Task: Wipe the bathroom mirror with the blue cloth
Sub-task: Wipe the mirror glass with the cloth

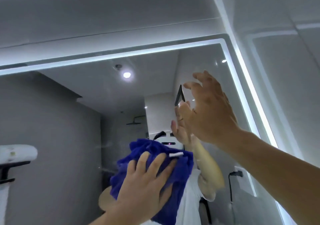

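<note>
While left hand presses flat on blue cloth against mirror, right hand hovers spread, empty. Cloth looks soft, light, bunchy; palm its middle.

Cool, even light is coming from the lit strip glowing white-blue around the mirror and a ceiling spot flaring in the reflection, while the wide lens is bending straight edges, the raised right hand is smearing, and overall detail is looking soft.
</note>
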